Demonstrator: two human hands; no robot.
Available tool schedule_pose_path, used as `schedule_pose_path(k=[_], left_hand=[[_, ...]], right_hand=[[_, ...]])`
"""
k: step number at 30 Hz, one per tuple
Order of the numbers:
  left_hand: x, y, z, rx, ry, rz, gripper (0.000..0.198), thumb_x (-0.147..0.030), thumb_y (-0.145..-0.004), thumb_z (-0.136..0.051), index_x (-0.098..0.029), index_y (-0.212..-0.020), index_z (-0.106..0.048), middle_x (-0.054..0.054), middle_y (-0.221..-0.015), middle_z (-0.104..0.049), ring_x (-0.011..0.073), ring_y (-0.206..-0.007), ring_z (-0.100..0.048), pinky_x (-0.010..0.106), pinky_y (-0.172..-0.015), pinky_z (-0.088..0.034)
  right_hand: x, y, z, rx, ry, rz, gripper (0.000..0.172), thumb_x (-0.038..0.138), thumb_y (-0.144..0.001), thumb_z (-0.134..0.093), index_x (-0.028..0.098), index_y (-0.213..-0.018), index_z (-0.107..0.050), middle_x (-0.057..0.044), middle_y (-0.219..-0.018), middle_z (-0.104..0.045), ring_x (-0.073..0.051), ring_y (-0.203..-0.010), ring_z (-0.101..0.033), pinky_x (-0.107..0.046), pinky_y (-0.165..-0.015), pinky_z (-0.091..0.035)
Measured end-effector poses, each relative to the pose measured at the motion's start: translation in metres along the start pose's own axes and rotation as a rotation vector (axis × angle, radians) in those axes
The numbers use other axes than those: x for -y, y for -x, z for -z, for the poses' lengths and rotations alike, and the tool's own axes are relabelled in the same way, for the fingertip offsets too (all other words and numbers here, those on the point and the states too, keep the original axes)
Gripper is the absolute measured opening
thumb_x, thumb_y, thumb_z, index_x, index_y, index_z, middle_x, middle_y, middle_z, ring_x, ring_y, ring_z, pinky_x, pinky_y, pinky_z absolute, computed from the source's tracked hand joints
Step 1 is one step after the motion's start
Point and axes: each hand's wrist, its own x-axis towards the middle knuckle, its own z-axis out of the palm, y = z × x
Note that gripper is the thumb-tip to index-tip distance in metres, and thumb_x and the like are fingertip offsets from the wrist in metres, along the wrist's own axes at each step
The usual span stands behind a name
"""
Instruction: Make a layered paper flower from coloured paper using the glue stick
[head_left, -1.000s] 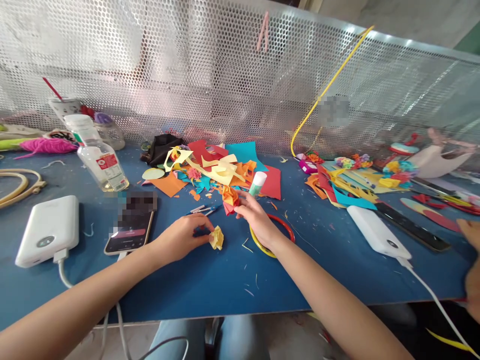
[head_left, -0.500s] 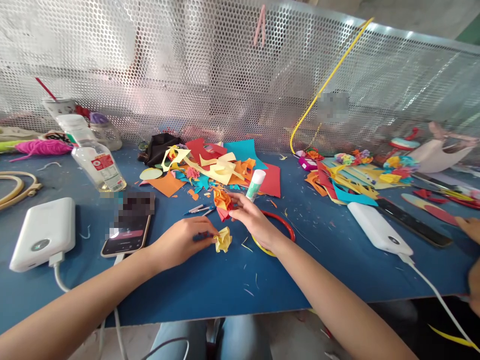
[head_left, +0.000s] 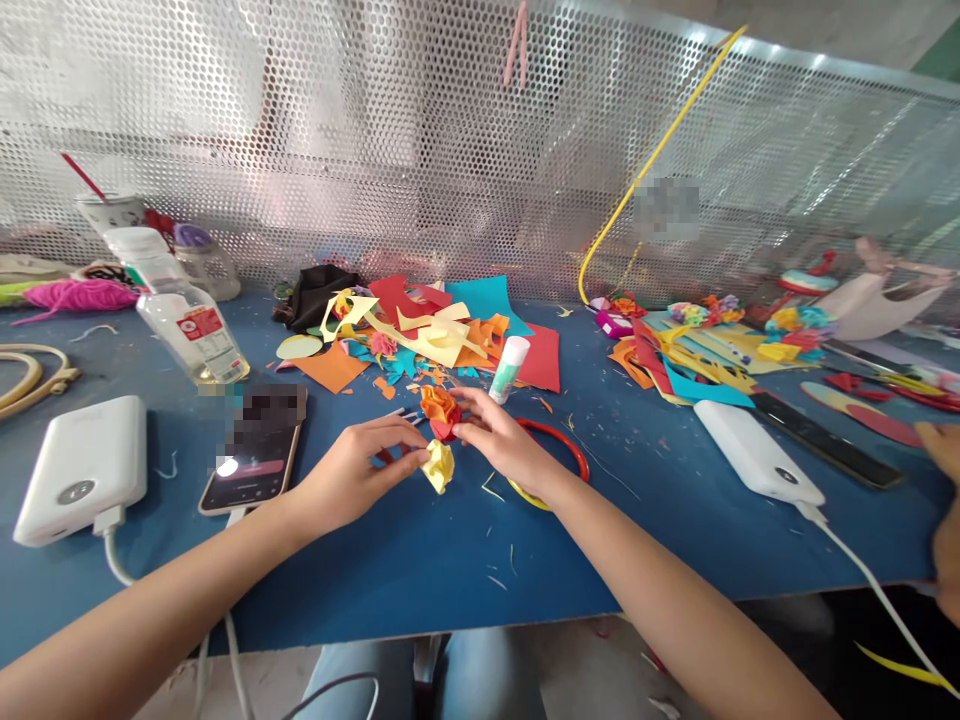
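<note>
My left hand (head_left: 379, 468) pinches a crumpled yellow paper flower (head_left: 438, 466) between thumb and fingers. Just above it, my right hand (head_left: 495, 432) grips an orange and red paper flower (head_left: 441, 412) with bent fingers. The two flowers are close together, the yellow one lower; whether they touch I cannot tell. A glue stick (head_left: 510, 368) with a white cap stands upright behind my right hand. Partly under my right wrist lies a red and yellow ring (head_left: 576, 446). Thin pointed tools (head_left: 405, 414) lie behind the flowers, partly hidden.
Cut coloured paper (head_left: 427, 330) is heaped at the back. On the left are a clear bottle (head_left: 196, 320), a phone (head_left: 255, 455) and a white power bank (head_left: 82, 465). Another power bank (head_left: 757, 450) and a dark phone (head_left: 829, 440) lie right, near another person's hand (head_left: 939, 450).
My left hand has raised and turned the yellow flower, bringing it closer to the orange and red one. My right hand has shifted slightly left with its flower.
</note>
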Motion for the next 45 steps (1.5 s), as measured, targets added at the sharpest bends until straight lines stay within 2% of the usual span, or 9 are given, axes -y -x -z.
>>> schedule_pose_path(k=[7, 18, 23, 28, 33, 37, 39, 41, 45], left_hand=[[0.001, 0.001, -0.002, -0.046, -0.02, 0.131, 0.021, -0.037, -0.08, -0.053, -0.02, -0.086, -0.064, 0.001, -0.084, -0.067, 0.0122, -0.072, -0.059, 0.02, -0.059, -0.047], [0.003, 0.001, -0.001, 0.012, -0.081, 0.083, 0.02, -0.028, -0.083, -0.045, -0.017, -0.083, -0.062, 0.001, -0.08, -0.065, 0.0107, -0.066, -0.055, 0.019, -0.055, -0.043], [0.001, -0.001, 0.0, 0.012, -0.105, 0.105, 0.02, -0.029, -0.082, -0.045, -0.017, -0.08, -0.061, 0.001, -0.075, -0.064, 0.0103, -0.062, -0.053, 0.019, -0.051, -0.041], [-0.006, -0.001, 0.003, 0.091, -0.139, 0.1, 0.014, -0.026, -0.079, -0.049, -0.017, -0.079, -0.061, 0.001, -0.076, -0.063, 0.0111, -0.065, -0.055, 0.018, -0.052, -0.042], [-0.006, -0.002, 0.002, 0.094, -0.141, 0.144, 0.011, -0.024, -0.076, -0.051, -0.017, -0.074, -0.059, 0.0, -0.071, -0.06, 0.0109, -0.062, -0.054, 0.019, -0.053, -0.043], [-0.004, -0.001, 0.0, 0.062, -0.137, 0.151, 0.011, -0.025, -0.077, -0.051, -0.017, -0.075, -0.058, 0.0, -0.071, -0.06, 0.0109, -0.063, -0.054, 0.019, -0.054, -0.043], [-0.003, 0.0, -0.001, 0.028, -0.119, 0.133, 0.011, -0.026, -0.077, -0.052, -0.017, -0.076, -0.059, 0.0, -0.073, -0.06, 0.0107, -0.064, -0.054, 0.018, -0.052, -0.042], [-0.002, 0.001, -0.002, -0.01, -0.097, 0.101, 0.012, -0.026, -0.079, -0.051, -0.017, -0.077, -0.059, 0.001, -0.074, -0.06, 0.0102, -0.064, -0.054, 0.017, -0.05, -0.041], [0.001, 0.002, -0.004, -0.044, -0.083, 0.05, 0.013, -0.024, -0.081, -0.048, -0.017, -0.078, -0.06, 0.002, -0.077, -0.06, 0.0098, -0.065, -0.054, 0.016, -0.048, -0.041]], right_hand=[[-0.003, 0.0, 0.001, 0.037, 0.044, 0.021, 0.04, 0.031, -0.079, -0.052, 0.028, -0.118, -0.041, -0.006, -0.12, -0.048, -0.017, -0.095, -0.054, -0.035, -0.082, -0.044], [-0.005, 0.003, 0.001, 0.023, 0.268, -0.054, 0.038, 0.033, -0.08, -0.051, 0.027, -0.116, -0.043, -0.006, -0.109, -0.054, -0.015, -0.08, -0.057, -0.034, -0.072, -0.046], [-0.003, 0.005, 0.001, 0.024, 0.333, -0.029, 0.031, 0.03, -0.079, -0.052, 0.026, -0.11, -0.048, -0.005, -0.104, -0.058, -0.017, -0.085, -0.057, -0.033, -0.073, -0.045], [-0.004, 0.005, 0.002, -0.005, 0.385, -0.005, 0.03, 0.03, -0.08, -0.052, 0.025, -0.109, -0.05, -0.005, -0.102, -0.059, -0.017, -0.084, -0.058, -0.031, -0.071, -0.044], [-0.001, 0.005, 0.002, -0.063, 0.422, 0.052, 0.028, 0.03, -0.08, -0.051, 0.024, -0.107, -0.051, -0.006, -0.109, -0.056, -0.017, -0.084, -0.057, -0.031, -0.072, -0.043], [0.011, 0.01, -0.004, -0.123, 0.388, 0.234, 0.02, 0.036, -0.083, -0.049, 0.022, -0.096, -0.055, -0.005, -0.103, -0.058, -0.016, -0.084, -0.055, -0.028, -0.069, -0.042], [0.017, 0.015, -0.008, -0.059, 0.324, 0.295, 0.02, 0.038, -0.08, -0.053, 0.022, -0.09, -0.058, -0.003, -0.089, -0.061, -0.014, -0.076, -0.056, -0.026, -0.063, -0.042], [0.02, 0.019, -0.012, 0.05, 0.251, 0.271, 0.02, 0.037, -0.076, -0.059, 0.022, -0.09, -0.059, 0.0, -0.082, -0.062, -0.013, -0.073, -0.057, -0.025, -0.062, -0.042], [0.017, 0.02, -0.016, 0.144, 0.105, 0.172, 0.02, 0.029, -0.075, -0.061, 0.021, -0.093, -0.058, -0.001, -0.087, -0.063, -0.014, -0.081, -0.059, -0.026, -0.07, -0.045]])
